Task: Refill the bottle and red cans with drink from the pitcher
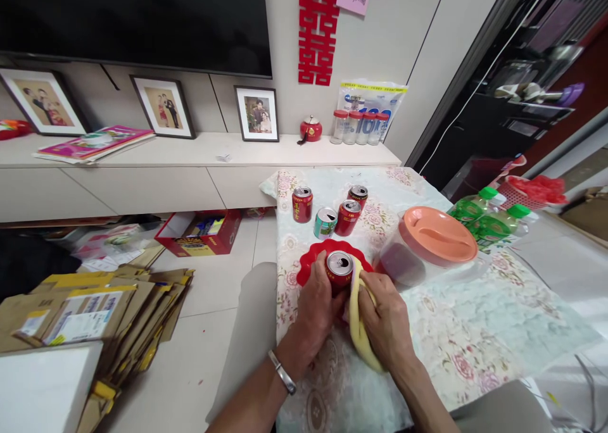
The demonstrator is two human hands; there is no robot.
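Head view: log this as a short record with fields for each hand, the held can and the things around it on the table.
Left hand: wrapped around red drink can
Right hand: holding yellow cloth against the can's right side
Held can: upright, top opened, above red scalloped dish; contact with it hidden
Beyond dish: three red cans and one teal can, upright
Right of hands: clear container with orange lid; green-capped bottles farther right
Surface: floral tablecloth
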